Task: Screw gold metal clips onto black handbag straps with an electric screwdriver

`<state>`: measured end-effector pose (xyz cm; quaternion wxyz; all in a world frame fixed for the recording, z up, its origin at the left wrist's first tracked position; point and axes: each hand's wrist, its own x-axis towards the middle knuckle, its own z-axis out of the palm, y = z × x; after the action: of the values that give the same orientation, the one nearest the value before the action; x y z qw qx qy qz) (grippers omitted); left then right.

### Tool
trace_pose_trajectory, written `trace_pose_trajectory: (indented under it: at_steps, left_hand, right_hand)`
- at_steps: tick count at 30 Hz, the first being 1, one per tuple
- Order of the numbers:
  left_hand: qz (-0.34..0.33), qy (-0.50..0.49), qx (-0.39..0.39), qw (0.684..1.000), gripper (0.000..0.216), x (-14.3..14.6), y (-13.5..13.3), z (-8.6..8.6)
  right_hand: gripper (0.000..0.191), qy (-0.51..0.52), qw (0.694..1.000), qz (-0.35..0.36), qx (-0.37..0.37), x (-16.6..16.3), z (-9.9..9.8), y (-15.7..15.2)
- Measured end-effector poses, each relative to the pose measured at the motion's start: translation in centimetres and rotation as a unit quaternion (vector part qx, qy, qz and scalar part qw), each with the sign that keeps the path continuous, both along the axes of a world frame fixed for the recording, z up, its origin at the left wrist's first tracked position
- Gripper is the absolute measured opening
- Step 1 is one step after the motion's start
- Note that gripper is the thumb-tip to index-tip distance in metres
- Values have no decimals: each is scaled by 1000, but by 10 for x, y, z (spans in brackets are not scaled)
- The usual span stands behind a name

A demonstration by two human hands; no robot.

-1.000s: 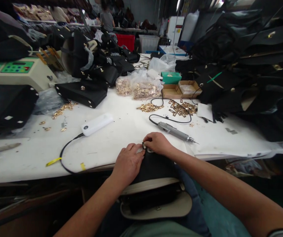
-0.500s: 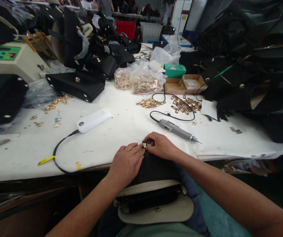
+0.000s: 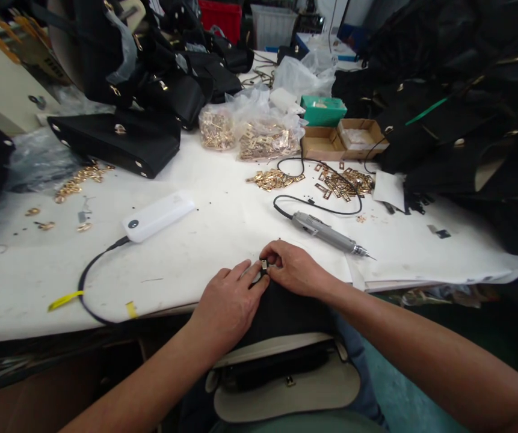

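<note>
A black handbag (image 3: 281, 316) lies across my lap at the table edge, its pale-lined flap (image 3: 295, 400) folded open toward me. At its far edge sits a small rectangular metal fitting (image 3: 264, 264). My left hand (image 3: 229, 304) grips the bag there, its thumb and forefinger close around the fitting's left side. From the other side, my right hand (image 3: 292, 267) pinches the fitting with curled fingers; the fingertips are partly hidden. Just beyond my right hand, a grey electric screwdriver (image 3: 331, 233) rests on the table, its bit pointing right.
A white power bank (image 3: 159, 215) with a black cable lies left on the table (image 3: 213, 216). Gold-coloured fittings (image 3: 344, 182) lie in loose piles and in plastic bags (image 3: 270, 139). Small cardboard boxes (image 3: 324, 142) stand behind. Black bags (image 3: 118, 138) crowd both sides.
The view has tilted down and shifted slightly, so the table things appear moved. Both hands stay at the fitting, with the left fingers slightly more bent.
</note>
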<state>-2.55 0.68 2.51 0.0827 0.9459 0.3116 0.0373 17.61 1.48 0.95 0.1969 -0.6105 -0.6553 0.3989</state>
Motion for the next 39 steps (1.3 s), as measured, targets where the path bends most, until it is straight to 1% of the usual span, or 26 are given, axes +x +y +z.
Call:
trace_pose_trajectory:
  at_steps: [4,12,17,21,28,36,39]
  left_hand:
    - [4,1,-11,1000,35,3,0,0]
    - [7,15,8,1000,33,5,-2,0]
    - [14,-22,-9,1000,34,3,-2,-1]
    - [14,-15,-10,1000,36,4,-3,0]
    - [10,21,8,1000,35,7,-5,5]
    - [10,21,-1,1000,27,10,-8,12]
    - [11,28,2,1000,30,9,-8,12]
  right_hand:
    - [29,3,1000,4,-16,1,1,2]
    - [29,0,1000,4,-30,0,3,7]
    - [28,-27,999,4,-25,-2,1,8]
    - [27,-57,998,4,-28,-4,3,11]
    - [23,-34,998,42,-40,-1,9,14]
    - [20,-88,995,20,-34,-9,13,15]
    - [22,-57,997,21,-46,-5,11,15]
